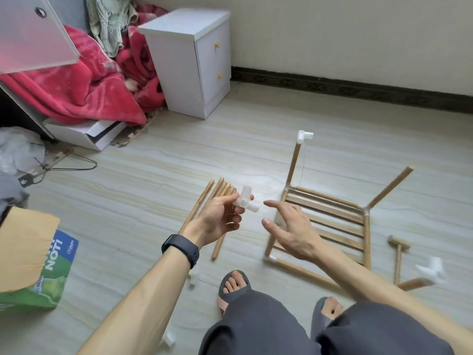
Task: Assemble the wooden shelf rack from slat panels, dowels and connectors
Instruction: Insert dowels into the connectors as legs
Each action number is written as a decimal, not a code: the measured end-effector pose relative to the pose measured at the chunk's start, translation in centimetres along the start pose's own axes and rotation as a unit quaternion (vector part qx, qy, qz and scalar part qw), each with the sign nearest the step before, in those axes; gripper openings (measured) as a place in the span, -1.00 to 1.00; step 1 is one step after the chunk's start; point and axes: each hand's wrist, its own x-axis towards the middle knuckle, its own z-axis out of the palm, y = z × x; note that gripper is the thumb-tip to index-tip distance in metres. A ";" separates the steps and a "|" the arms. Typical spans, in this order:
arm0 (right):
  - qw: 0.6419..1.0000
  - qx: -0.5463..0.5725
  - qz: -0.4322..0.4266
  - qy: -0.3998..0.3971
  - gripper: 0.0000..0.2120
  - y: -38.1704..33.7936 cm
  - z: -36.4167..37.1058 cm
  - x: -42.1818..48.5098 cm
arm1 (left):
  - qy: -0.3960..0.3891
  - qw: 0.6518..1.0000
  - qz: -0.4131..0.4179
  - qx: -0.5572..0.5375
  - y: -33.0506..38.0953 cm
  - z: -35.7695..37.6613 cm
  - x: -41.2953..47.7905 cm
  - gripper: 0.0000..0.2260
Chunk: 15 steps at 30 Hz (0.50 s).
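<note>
My left hand [220, 219] holds a white plastic connector [246, 201] in its fingertips above a bundle of loose wooden dowels [217, 198] on the floor. My right hand [289, 229] hovers just right of the connector, fingers spread and relaxed, holding nothing. Behind it lies the part-built rack: a slat panel [330, 216] framed by dowels with white corner connectors. One upright dowel carries a white elbow connector [304, 137]; another upright dowel [391, 187] at the right corner is bare on top.
A wooden mallet [398, 254] lies right of the panel, with a blurred white connector [432, 270] on a dowel beside it. More white connectors [193, 278] lie near my left forearm. A white cabinet [194, 60], red blanket [84, 88] and green box [51, 275] stand left.
</note>
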 end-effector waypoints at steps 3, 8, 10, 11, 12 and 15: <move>0.979 0.179 0.011 0.100 -0.44 -0.6 -1.9 0.0 | -0.012 0.999 -0.015 0.047 2.3 2.4 0.9 -0.66; 0.937 0.331 0.029 0.108 -0.74 -0.1 -5.7 0.4 | -0.002 0.991 -0.021 0.133 4.4 6.6 2.8 -0.80; 0.924 0.358 0.044 0.127 -0.85 0.9 -6.6 0.4 | -0.002 0.988 -0.007 0.153 4.7 8.3 3.7 -0.77; 0.910 0.385 0.058 0.141 -0.86 1.5 -7.0 0.4 | -0.001 0.984 0.005 0.176 4.7 9.0 4.2 -0.73; 0.894 0.413 0.075 0.159 -0.84 2.0 -7.5 0.3 | 0.001 0.978 0.020 0.205 4.7 9.7 4.6 -0.70; 0.856 0.458 0.112 0.211 -0.81 4.0 -8.9 0.1 | -0.019 0.962 0.060 0.265 4.5 11.5 5.8 -0.65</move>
